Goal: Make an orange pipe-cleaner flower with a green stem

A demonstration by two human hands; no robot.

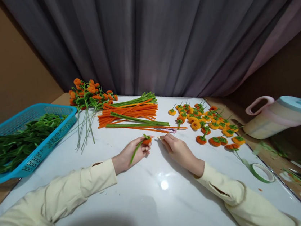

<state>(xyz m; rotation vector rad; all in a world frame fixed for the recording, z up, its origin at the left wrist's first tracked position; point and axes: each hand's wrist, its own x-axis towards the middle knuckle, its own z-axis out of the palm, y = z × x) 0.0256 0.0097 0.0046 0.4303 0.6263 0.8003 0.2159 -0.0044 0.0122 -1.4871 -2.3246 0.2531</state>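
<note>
A fuzzy orange, green-stemmed flower [146,141] is held at frame centre.
It is gripped by the half-curled left hand [133,152]; a tiny pale object [158,138] is pinched by the nearly closed right hand [180,151].

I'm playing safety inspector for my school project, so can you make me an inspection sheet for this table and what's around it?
Surface: white tabletop, shiny, with a few tiny scraps.
Job's things: orange strips and green strips piled at the back; flower heads spread to the right; stemmed flowers at back left; leaves in a blue basket.
Clutter: tumbler and green scraps along the right side.
Hands: left hand holds an orange flower; right hand pinches something small, too tiny to identify.
Cables: nothing seen.
Surroundings: grey curtain behind.
</note>
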